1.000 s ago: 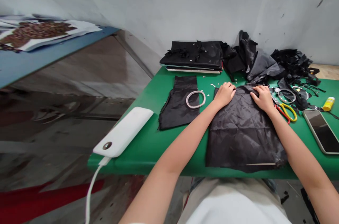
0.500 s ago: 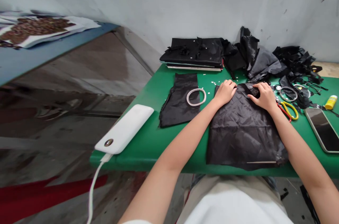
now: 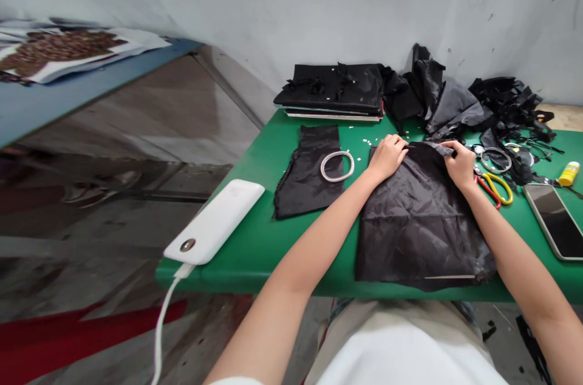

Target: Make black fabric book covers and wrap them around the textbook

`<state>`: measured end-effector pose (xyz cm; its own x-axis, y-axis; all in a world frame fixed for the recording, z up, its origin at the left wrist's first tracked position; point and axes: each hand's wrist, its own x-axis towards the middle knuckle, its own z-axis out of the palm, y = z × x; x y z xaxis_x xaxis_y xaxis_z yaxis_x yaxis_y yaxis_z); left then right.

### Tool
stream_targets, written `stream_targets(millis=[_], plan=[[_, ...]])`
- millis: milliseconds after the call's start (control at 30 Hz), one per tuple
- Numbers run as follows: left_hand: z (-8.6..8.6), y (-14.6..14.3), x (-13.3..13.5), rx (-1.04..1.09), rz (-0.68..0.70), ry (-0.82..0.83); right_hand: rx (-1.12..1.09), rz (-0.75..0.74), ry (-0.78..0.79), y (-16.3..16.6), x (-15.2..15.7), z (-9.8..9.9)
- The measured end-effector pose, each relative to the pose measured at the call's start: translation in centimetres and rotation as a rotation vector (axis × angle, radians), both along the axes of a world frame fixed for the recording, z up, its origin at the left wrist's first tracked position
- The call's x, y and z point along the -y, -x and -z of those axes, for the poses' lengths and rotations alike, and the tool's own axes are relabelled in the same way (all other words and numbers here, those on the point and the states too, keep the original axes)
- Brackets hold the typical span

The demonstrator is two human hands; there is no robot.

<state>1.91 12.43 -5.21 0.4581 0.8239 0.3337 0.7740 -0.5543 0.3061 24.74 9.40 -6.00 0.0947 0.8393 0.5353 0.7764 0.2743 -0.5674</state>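
Observation:
A black, shiny, creased cloth (image 3: 414,221) lies folded on the green table in front of me, a thin pale strip showing at its near edge. At its far left edge my left hand (image 3: 388,157) has its fingers bent together on the cloth. My right hand (image 3: 459,165) pinches the far right edge and lifts it slightly between thumb and fingers. Left of the cloth, a pale ring (image 3: 337,166) rests on a smaller black cloth piece (image 3: 306,184). Scissors (image 3: 498,187) with red and yellow handles lie just right of my right hand.
A white power bank (image 3: 214,221) with a cable sits at the table's left edge. A phone (image 3: 558,221) and a yellow glue stick (image 3: 569,173) lie at right. Along the back are a black fabric stack (image 3: 332,87) and black scraps (image 3: 510,102). A blue table (image 3: 91,93) stands at far left.
My right hand has gone from spread fingers to a pinch on the cloth's far edge, shifting slightly right. That edge is now drawn straighter. My left hand has stayed in place.

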Motion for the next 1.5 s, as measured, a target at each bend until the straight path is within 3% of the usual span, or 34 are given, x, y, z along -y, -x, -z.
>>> stream_targets(millis=[333, 700, 800, 933, 1233, 1367, 1500], plan=[[-0.5, -0.1, 0.4, -0.013, -0.025, -0.018, -0.128, 0.091, 0.029, -0.1, -0.3, -0.1], [-0.4, -0.2, 0.6, -0.065, -0.026, -0.005, -0.150, -0.108, 0.084, -1.0, 0.6, -1.4], [-0.4, -0.2, 0.6, -0.049, -0.016, 0.013, -0.192, -0.058, 0.074, -0.9, 0.8, -1.6], [-0.4, -0.2, 0.5, -0.011, -0.013, 0.018, -0.313, 0.040, 0.100, -0.6, 0.3, -1.2], [-0.3, -0.1, 0.4, -0.036, -0.001, 0.025, -0.418, 0.054, 0.130, -1.1, -0.7, 0.4], [-0.5, -0.1, 0.5, -0.034, -0.001, 0.022, -0.312, 0.076, 0.106, -1.1, -0.2, 0.1], [-0.7, -0.1, 0.7, -0.053, -0.005, 0.033, -0.022, 0.073, -0.057, -0.6, 0.9, -1.1]])
